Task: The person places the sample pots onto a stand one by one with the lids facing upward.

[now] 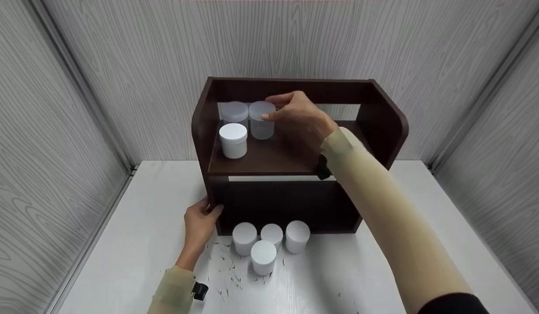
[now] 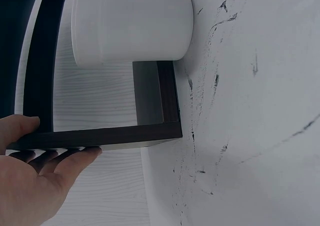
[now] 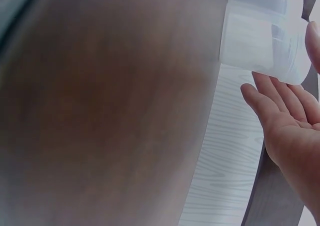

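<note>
Right hand [image 1: 303, 112] pinches a clear jar [image 1: 262, 128] near its top, thumb in front and fingers behind, over the left half of the brown shelf unit's [image 1: 282, 160] upper board. I see that jar upright and cloudy, just beside a second clear jar [image 1: 235, 113]; a white jar [image 1: 234, 146] stands nearer the board's left front corner. Only the head view gives me all four white tubs [image 1: 263, 259] on the bench [image 1: 164, 183]. Left hand [image 1: 199, 224] grips the unit's left side; its wrist view shows me the fingers along the outer face.
</note>
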`<action>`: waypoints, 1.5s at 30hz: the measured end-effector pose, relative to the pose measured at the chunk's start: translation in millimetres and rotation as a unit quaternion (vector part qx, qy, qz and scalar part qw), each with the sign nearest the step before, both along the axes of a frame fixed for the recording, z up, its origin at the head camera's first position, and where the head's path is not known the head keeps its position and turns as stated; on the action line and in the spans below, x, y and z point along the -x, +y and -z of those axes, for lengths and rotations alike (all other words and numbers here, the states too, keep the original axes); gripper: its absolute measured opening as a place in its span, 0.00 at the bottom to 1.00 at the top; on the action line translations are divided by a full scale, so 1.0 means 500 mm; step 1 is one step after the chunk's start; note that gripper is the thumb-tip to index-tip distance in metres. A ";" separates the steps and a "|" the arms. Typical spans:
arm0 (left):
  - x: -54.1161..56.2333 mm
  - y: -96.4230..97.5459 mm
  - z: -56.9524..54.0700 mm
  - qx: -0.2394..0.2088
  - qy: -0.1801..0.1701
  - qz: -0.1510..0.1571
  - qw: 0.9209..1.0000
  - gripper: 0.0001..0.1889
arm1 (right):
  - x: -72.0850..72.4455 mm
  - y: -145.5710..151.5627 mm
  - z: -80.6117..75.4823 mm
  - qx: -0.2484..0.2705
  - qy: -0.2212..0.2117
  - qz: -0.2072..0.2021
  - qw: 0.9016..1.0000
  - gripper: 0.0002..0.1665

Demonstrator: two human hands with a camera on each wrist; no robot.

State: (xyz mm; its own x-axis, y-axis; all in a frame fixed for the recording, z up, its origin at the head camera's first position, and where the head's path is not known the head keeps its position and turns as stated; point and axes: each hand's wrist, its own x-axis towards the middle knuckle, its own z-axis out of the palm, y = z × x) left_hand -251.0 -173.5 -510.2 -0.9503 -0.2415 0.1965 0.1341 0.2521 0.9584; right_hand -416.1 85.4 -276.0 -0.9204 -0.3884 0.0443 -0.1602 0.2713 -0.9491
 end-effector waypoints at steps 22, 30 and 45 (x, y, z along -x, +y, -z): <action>0.002 -0.001 0.003 -0.019 -0.004 0.005 1.000 0.27 | -0.054 0.042 -0.006 0.070 -0.015 0.034 0.997 0.46; -0.001 -0.003 0.004 -0.011 -0.002 0.004 1.000 0.26 | -0.136 0.071 0.006 0.091 0.062 0.055 0.992 0.43; 0.001 -0.001 -0.001 -0.007 -0.010 0.005 1.000 0.27 | -0.362 0.156 0.103 0.115 0.170 0.071 0.976 0.23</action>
State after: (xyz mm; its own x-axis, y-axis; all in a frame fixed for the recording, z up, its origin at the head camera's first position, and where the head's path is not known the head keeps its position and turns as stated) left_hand -251.3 -173.9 -509.7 -0.9565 -0.2341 0.1742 0.1176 0.2369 0.9644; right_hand -235.3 163.4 -327.4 -0.8810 -0.2015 0.4280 -0.4533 0.1004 -0.8857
